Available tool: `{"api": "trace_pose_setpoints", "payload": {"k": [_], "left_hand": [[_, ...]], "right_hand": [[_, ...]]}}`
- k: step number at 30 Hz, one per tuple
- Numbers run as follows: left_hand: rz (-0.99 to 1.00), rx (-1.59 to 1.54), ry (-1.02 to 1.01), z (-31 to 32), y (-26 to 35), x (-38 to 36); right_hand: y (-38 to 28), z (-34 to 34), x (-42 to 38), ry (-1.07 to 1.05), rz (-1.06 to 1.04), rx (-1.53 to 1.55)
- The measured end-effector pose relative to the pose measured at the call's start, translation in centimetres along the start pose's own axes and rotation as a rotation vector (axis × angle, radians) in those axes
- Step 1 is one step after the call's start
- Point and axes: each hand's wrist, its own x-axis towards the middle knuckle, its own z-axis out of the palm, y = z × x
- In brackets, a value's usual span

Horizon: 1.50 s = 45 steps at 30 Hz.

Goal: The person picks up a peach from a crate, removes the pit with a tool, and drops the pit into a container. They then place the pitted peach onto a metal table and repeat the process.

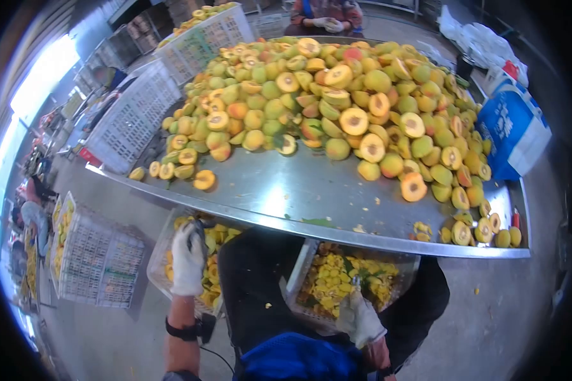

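My left hand (187, 259), in a white glove, hangs over a crate (156, 270) of yellow peach pieces (217, 236) below the table's front edge. Its fingers stretch forward, with a dark patch beside the fingertips. My right hand (361, 316), gloved too, is closed over the second crate (297, 274), which lies between my legs. A slim metal-tipped tool (356, 280) sticks out from its fingers; the rest is hidden in the grip. Yellow peach scraps (329, 279) and some green leaves fill that crate.
A metal table (248, 187) bears a large heap of whole and halved peaches (337, 114). White crates (130, 120) stand at its left, another crate (102, 260) on the floor. A blue bag (508, 130) is at the right edge. Across the table sits a person (327, 16).
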Motion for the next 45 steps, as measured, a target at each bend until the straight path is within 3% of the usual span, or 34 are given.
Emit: {"api": "trace_pose_setpoints", "payload": {"k": [1,3,5,7,10,11,12,14,15,16,17,19,21,23,24,26,27,29,32,35,38,41,45], "left_hand": [[-0.123,-0.064,0.045,-0.6,-1.5,1.6],[-0.178,-0.099,0.038,-1.0,0.4,6.8],[-0.112,0.271,-0.023,0.4,-1.4,11.4],[-0.179,0.499,-0.119,3.5,-4.9,15.0],[-0.265,0.430,-0.324,5.6,-6.3,17.7],[-0.249,0.364,-0.301,6.0,-5.9,17.6],[-0.238,0.299,-0.280,6.4,-5.5,17.0],[-0.143,0.147,-0.163,6.7,-3.6,15.3],[-0.098,-0.092,-0.196,6.9,-2.6,14.0],[-0.058,-0.333,-0.235,6.6,-0.7,12.1],[-0.023,-0.578,-0.275,6.2,1.6,9.9],[-0.148,-0.682,-0.444,5.0,8.8,5.2],[-0.110,-0.713,-0.590,5.9,10.2,1.5],[0.147,-0.797,-0.547,7.9,11.4,-1.0],[0.024,-0.923,-0.617,9.5,11.4,-2.3],[-0.195,-1.185,-0.561,10.0,14.4,-4.2],[-0.311,-1.225,-0.574,10.1,15.0,-4.8],[-0.242,-1.097,-0.520,11.5,14.9,-6.5],[-0.284,-1.186,-0.505,12.8,13.2,-7.7],[-0.284,-1.158,-0.474,12.3,12.7,-7.9],[-0.228,-1.130,-0.433,11.1,13.8,-7.3],[-0.207,-1.085,-0.453,10.3,15.2,-6.7],[-0.144,-1.117,-0.512,10.4,14.5,-6.8]], "right_hand": [[0.1,1.0,0.1,0.092,-0.027,-0.177],[0.4,2.5,0.6,0.292,-0.107,-0.529],[1.2,2.3,1.4,0.336,-0.142,-0.575],[1.6,2.2,1.5,0.325,-0.146,-0.576],[1.6,2.8,1.1,0.356,-0.126,-0.598],[1.7,2.8,1.0,0.368,-0.124,-0.611],[2.0,2.8,1.1,0.374,-0.111,-0.523],[2.1,3.5,1.3,0.315,-0.228,-0.678],[1.9,4.1,1.5,0.288,-0.288,-0.752],[0.1,6.3,0.9,0.246,-0.207,-0.840],[-0.4,6.8,1.5,0.241,-0.327,-0.958],[-1.1,8.4,2.4,0.206,-0.541,-1.126],[-2.1,10.8,3.1,0.122,-0.683,-1.081],[-2.1,11.8,3.3,0.134,-0.650,-0.928],[-2.0,12.1,3.1,0.156,-0.607,-0.825],[-1.4,11.3,2.8,0.205,-0.555,-0.804],[-1.0,11.1,2.6,0.206,-0.580,-0.753],[-0.4,10.9,2.5,0.201,-0.620,-0.648],[-0.6,10.2,2.7,0.295,-0.734,-0.897],[-0.9,9.9,1.4,0.218,-0.955,-1.184],[-2.2,9.9,-0.4,0.095,-0.969,-1.730],[-2.5,11.2,-1.5,0.174,-0.704,-1.583],[-2.2,10.9,-1.0,0.151,-0.733,-1.598]]}}
